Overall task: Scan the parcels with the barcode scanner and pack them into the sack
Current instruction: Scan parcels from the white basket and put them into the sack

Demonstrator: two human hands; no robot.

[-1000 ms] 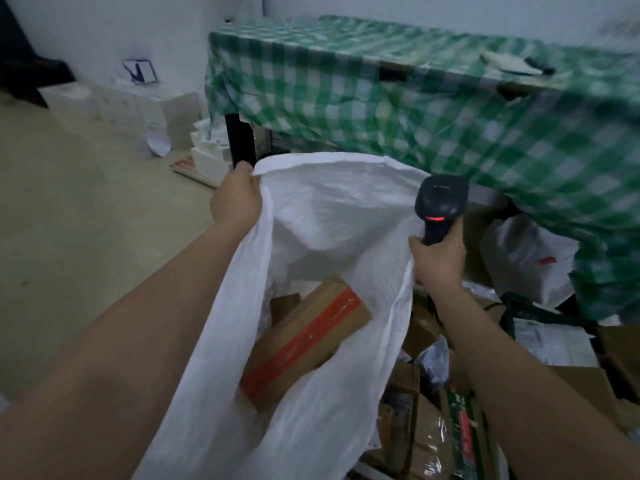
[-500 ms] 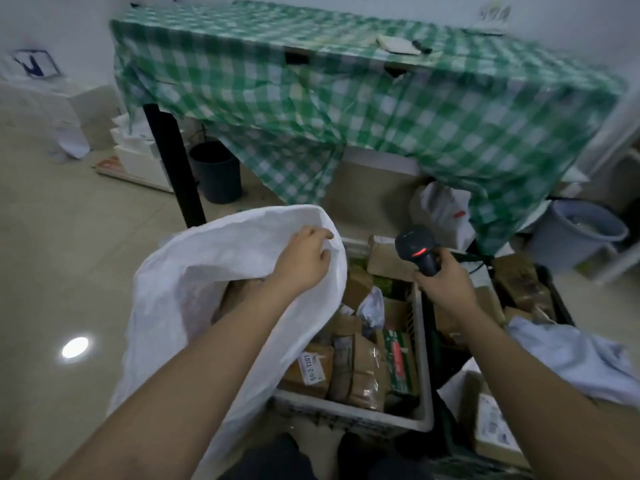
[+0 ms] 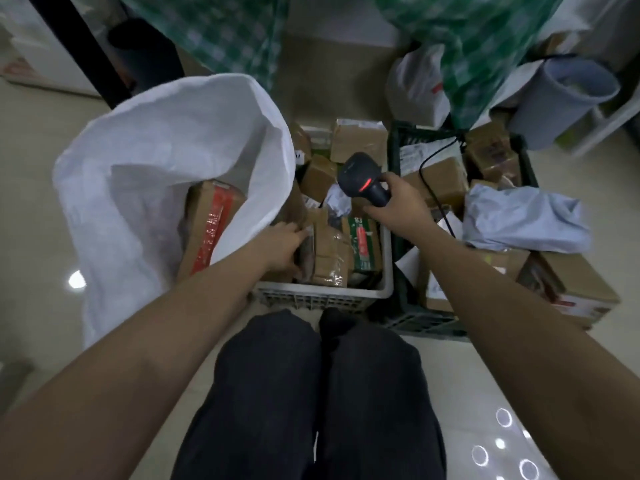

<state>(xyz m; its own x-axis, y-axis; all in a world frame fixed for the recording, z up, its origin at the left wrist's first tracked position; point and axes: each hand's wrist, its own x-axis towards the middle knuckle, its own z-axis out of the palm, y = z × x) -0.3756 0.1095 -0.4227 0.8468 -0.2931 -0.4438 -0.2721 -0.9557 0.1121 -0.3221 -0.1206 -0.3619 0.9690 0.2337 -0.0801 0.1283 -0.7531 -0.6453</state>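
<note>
The white sack stands open on the floor at the left, with a cardboard box with red tape inside it. A white crate in front of my knees holds several brown parcels. My left hand reaches into the crate and takes hold of a brown taped parcel at its left side. My right hand grips the black barcode scanner, whose red light is on, above the crate's right half.
A dark crate at the right holds more parcels and a pale blue mailer bag. The scanner's cable runs across it. A green checked tablecloth hangs behind, with a grey bin at the right and a black table leg at the left.
My left hand has let go of the sack's rim and dropped into the white crate onto a parcel. The view has tilted down. My right hand still holds the scanner.
</note>
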